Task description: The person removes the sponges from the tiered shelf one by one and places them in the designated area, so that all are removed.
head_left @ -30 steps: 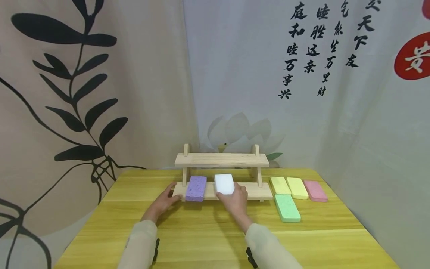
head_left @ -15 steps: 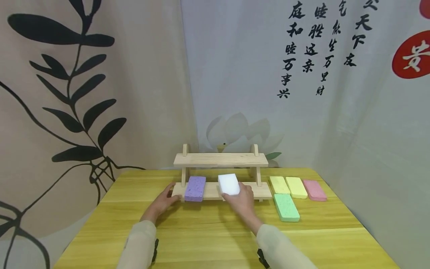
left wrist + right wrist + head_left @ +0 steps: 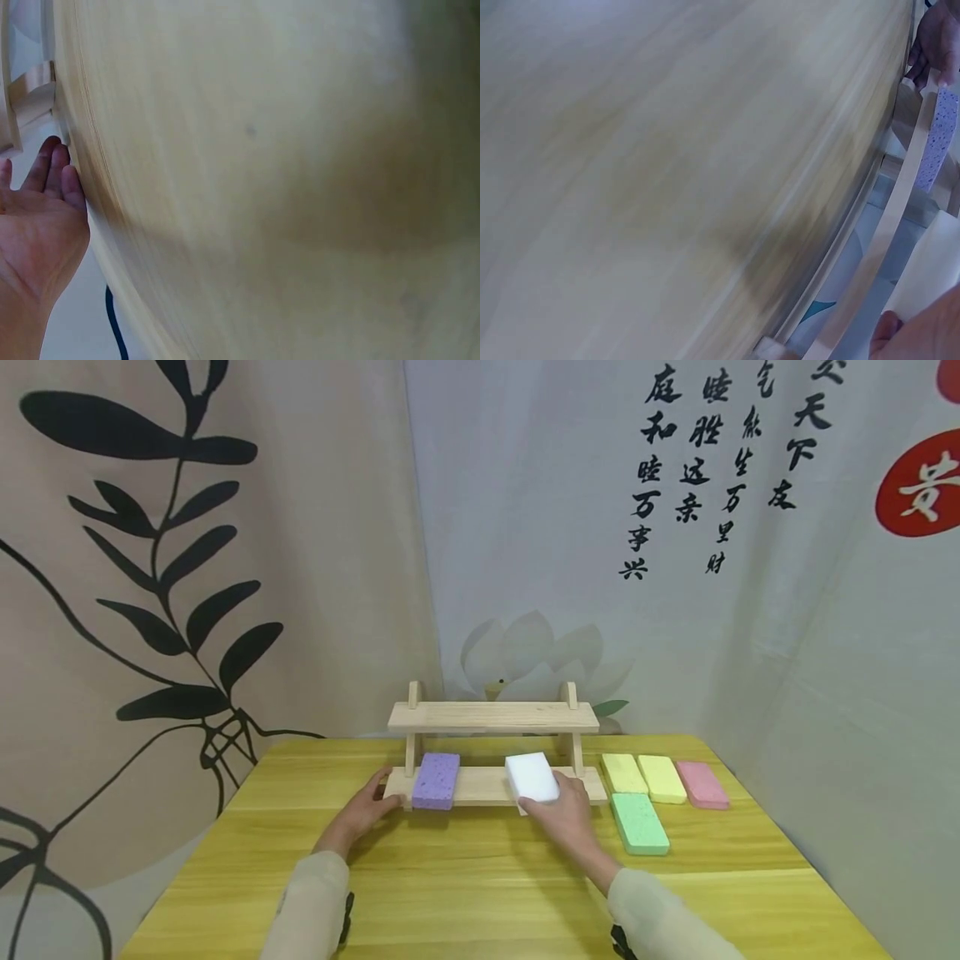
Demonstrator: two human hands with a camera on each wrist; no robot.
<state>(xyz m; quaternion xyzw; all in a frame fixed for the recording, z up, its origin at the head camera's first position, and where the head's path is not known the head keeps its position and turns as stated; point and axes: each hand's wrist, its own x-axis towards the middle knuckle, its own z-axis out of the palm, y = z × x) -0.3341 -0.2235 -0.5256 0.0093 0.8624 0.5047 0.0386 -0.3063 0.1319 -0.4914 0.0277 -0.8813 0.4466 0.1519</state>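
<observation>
A two-tier wooden rack [image 3: 493,717] stands at the back of the table. My left hand [image 3: 363,814] grips the left end of its lower board, thumb at the front. In the left wrist view, that hand [image 3: 41,232] shows its palm beside the rack's end. A purple sponge [image 3: 436,781] lies on the lower board near the left end, jutting past its front edge. My right hand [image 3: 566,818] pinches a white sponge [image 3: 532,777] at the right part of the same board. In the right wrist view, the white sponge [image 3: 930,262] is partly covered by the hand; its contact with the board is unclear.
To the rack's right lie two pale yellow sponges [image 3: 662,779], a pink sponge [image 3: 702,785] and, nearer to me, a green sponge [image 3: 640,823]. The yellow wooden table [image 3: 450,893] spreads in front. A printed curtain [image 3: 525,527] hangs behind.
My right hand has moved the white sponge to the right along the lower board, and the sponge has turned slightly. My left hand and the purple sponge have stayed in place.
</observation>
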